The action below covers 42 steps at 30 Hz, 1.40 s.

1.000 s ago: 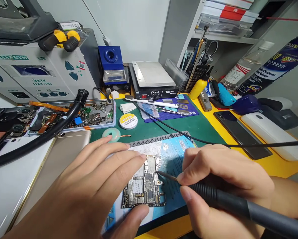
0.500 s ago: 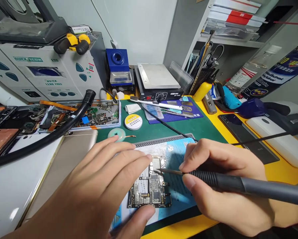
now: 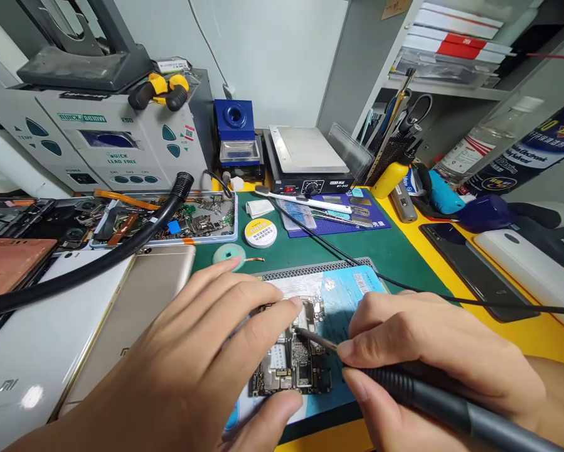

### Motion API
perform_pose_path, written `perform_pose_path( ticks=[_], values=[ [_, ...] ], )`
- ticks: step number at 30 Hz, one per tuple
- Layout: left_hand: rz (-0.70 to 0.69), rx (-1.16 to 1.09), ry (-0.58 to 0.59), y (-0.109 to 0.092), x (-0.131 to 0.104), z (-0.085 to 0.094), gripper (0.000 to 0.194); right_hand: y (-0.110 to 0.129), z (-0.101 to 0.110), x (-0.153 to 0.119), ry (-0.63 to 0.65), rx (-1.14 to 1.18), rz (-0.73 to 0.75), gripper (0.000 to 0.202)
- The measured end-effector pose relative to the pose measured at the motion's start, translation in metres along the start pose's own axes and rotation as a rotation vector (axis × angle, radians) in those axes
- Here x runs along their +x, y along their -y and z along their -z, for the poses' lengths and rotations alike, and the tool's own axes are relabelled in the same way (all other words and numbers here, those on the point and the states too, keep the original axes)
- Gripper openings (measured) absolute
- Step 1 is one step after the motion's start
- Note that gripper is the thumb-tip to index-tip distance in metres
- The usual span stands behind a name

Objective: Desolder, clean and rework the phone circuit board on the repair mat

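Note:
A bare phone circuit board lies on a blue-and-white sheet. My left hand spans it, index fingertip at its upper part and thumb along the near edge, covering much of its left side. Between the thumb and fingers of my right hand is a black soldering iron with a ribbed grip. It slants down from my hand toward the left hand, and its dark tip meets the board near the middle, just below my left index finger. Whether the tip presses on a part there I cannot tell.
Beyond the board are a round tin, a tape roll and a toothbrush. Phones lie at left under a black hose. A hot-air station, an iron stand and a heating plate stand behind.
The iron's handle has swung lower, so it now slopes more steeply up to the tip. My right hand has dropped slightly. The whole view has shifted, moving the scene a little to the right.

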<state>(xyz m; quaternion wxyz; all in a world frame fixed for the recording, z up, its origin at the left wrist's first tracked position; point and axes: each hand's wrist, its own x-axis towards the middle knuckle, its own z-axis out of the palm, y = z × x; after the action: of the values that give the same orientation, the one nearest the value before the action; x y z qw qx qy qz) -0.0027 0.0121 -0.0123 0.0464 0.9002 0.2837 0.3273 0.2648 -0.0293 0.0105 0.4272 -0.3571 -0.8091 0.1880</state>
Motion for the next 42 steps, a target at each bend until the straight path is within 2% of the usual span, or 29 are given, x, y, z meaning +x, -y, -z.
perform_pose_path(
  ticks=[6,8,12,18,23,27,31,35,38,42],
  values=[
    [-0.029,0.002,-0.008,0.0,0.0,0.001,0.032,0.001,-0.007,-0.003,-0.052,0.043,0.01,0.024],
    [-0.022,0.003,-0.01,-0.001,0.0,0.001,0.032,0.001,-0.003,-0.001,-0.024,0.032,0.005,0.027],
    [-0.022,-0.009,-0.013,-0.002,-0.001,0.002,0.034,0.003,0.009,0.004,0.118,-0.006,-0.006,0.034],
    [-0.036,-0.018,0.008,-0.003,-0.003,0.002,0.037,0.003,0.011,0.007,0.085,-0.001,-0.02,0.033],
    [-0.014,-0.021,0.014,-0.003,-0.002,0.001,0.037,0.001,0.009,0.003,0.146,-0.052,0.015,0.034],
    [-0.013,-0.001,0.023,-0.003,-0.002,0.001,0.038,0.002,0.005,-0.004,0.012,-0.072,0.01,0.025],
    [-0.021,-0.005,0.015,-0.003,-0.003,0.003,0.036,0.004,0.005,-0.004,0.094,-0.052,-0.042,0.033],
    [0.017,0.007,0.05,-0.006,-0.002,0.005,0.034,0.007,0.002,0.0,-0.047,-0.01,-0.145,0.034],
    [0.003,0.004,0.036,-0.007,-0.002,0.004,0.034,0.007,-0.002,0.002,-0.062,0.075,-0.142,0.035],
    [-0.013,0.009,-0.01,-0.005,-0.003,0.001,0.033,0.003,0.0,0.006,-0.056,0.066,-0.168,0.033]
  ],
)
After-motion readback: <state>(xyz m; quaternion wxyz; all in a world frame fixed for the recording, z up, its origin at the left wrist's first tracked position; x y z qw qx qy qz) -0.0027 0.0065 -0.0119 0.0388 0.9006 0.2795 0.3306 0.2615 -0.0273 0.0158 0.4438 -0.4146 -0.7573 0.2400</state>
